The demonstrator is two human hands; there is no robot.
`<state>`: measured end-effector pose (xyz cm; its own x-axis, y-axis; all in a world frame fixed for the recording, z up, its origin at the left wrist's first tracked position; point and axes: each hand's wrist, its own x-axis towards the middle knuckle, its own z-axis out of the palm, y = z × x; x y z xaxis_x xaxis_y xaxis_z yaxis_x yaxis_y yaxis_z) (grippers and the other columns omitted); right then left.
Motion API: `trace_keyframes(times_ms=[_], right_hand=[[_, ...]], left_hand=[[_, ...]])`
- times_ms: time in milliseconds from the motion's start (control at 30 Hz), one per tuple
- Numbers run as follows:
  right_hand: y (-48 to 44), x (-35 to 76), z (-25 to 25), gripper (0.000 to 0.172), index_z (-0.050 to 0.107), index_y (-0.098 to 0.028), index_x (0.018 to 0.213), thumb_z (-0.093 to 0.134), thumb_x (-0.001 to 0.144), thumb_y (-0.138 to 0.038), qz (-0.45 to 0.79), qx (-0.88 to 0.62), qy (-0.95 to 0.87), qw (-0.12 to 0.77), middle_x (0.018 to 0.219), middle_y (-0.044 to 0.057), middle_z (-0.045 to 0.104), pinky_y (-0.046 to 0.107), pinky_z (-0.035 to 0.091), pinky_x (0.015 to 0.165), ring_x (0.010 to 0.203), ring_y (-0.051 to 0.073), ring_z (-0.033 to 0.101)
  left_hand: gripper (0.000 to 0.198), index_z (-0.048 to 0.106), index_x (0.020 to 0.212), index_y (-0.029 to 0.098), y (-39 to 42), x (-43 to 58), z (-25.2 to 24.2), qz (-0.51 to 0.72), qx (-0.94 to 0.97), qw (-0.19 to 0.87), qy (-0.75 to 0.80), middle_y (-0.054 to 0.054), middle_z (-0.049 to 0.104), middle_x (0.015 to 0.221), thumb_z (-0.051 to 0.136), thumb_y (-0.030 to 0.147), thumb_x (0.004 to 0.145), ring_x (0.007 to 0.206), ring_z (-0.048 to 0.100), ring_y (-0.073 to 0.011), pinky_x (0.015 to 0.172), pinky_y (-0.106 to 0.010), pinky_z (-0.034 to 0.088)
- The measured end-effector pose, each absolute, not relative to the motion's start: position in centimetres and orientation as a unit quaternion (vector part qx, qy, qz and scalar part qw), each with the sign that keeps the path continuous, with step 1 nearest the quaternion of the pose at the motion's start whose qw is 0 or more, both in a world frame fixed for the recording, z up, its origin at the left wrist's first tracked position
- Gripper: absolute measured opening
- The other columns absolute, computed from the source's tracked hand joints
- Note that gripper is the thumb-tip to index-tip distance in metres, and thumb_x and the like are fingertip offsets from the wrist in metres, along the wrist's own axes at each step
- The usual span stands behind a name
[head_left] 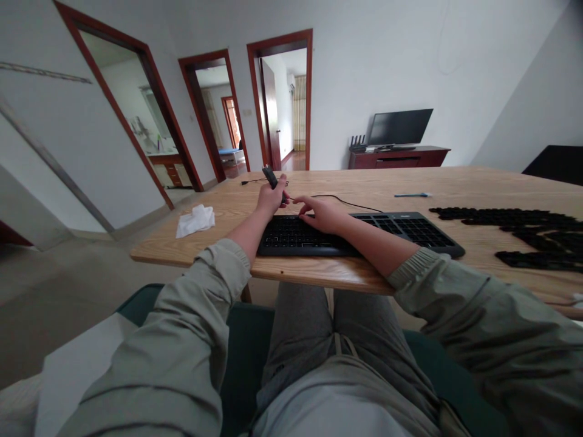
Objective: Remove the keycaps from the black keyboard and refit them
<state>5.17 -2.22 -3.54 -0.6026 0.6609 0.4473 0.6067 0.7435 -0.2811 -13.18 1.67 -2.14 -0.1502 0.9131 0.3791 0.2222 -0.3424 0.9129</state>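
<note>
A black full-size keyboard (314, 240) lies near the table's front edge, its key area showing dark squares. My left hand (272, 197) is closed around a slim black object (269, 176) that slants up above the keyboard's far left corner; I cannot make out its kind. My right hand (322, 215) rests over the keyboard's far edge, left of its middle. Its fingers are bent but apart, with the index finger stretched toward my left hand, and no held thing shows. Part of the keyboard is hidden under my right forearm.
Rows of black keycaps (542, 233) lie right of the keyboard. Behind it are a blue brush-like stick (412, 195) and a thin black cable (348, 201). Crumpled white tissue (195, 221) lies at the left of the wooden table (455, 179).
</note>
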Motion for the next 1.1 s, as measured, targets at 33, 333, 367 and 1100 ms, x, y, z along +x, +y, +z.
trace_keyframes(times_ms=[33, 333, 367, 1100], right_hand=[[-2.5, 5.3, -3.5, 0.063, 0.042, -0.025, 0.148, 0.056, 0.087, -0.019, 0.049, -0.35, -0.892, 0.283, 0.105, 0.003, 0.073, 0.03, 0.047, 0.085, 0.091, 0.018, 0.066], [-4.3, 15.1, 1.4, 0.025, 0.075, -0.02, 0.102, 0.055, 0.087, -0.022, -0.055, -0.423, -0.87, 0.248, 0.099, 0.008, 0.071, 0.033, 0.048, 0.074, 0.077, 0.018, 0.063], [-4.4, 17.6, 2.1, 0.023, 0.075, -0.021, 0.101, 0.057, 0.088, -0.023, -0.054, -0.457, -0.856, 0.234, 0.097, 0.008, 0.072, 0.033, 0.048, 0.07, 0.072, 0.017, 0.061], [-5.8, 39.4, 0.1, 0.004, 0.08, -0.017, 0.069, 0.081, 0.069, -0.021, 0.129, -0.745, -0.648, 0.085, 0.073, 0.016, 0.073, 0.036, 0.04, 0.064, 0.051, 0.01, 0.054]], left_hand=[[0.065, 0.055, 0.06, 0.017, 1.6, -13.5, -2.0, 0.589, 0.572, 0.299, 0.487, -0.005, 0.062, 0.056, 0.046, 0.078, 0.081, 0.05, 0.06, -0.0116, 0.049, -0.021, 0.047], [0.061, 0.051, 0.062, 0.02, 1.0, -15.3, -0.6, 0.638, 0.531, 0.274, 0.485, -0.004, 0.062, 0.055, 0.044, 0.078, 0.08, 0.053, 0.062, -0.0129, 0.048, -0.021, 0.047], [0.061, 0.051, 0.062, 0.02, 0.9, -15.2, -0.5, 0.635, 0.535, 0.272, 0.485, -0.004, 0.061, 0.055, 0.045, 0.078, 0.08, 0.053, 0.062, -0.0129, 0.048, -0.02, 0.046], [0.055, 0.052, 0.057, 0.018, 0.6, -14.8, -0.8, 0.628, 0.566, 0.249, 0.473, -0.003, 0.058, 0.049, 0.051, 0.065, 0.086, 0.042, 0.056, -0.0115, 0.045, -0.023, 0.043]])
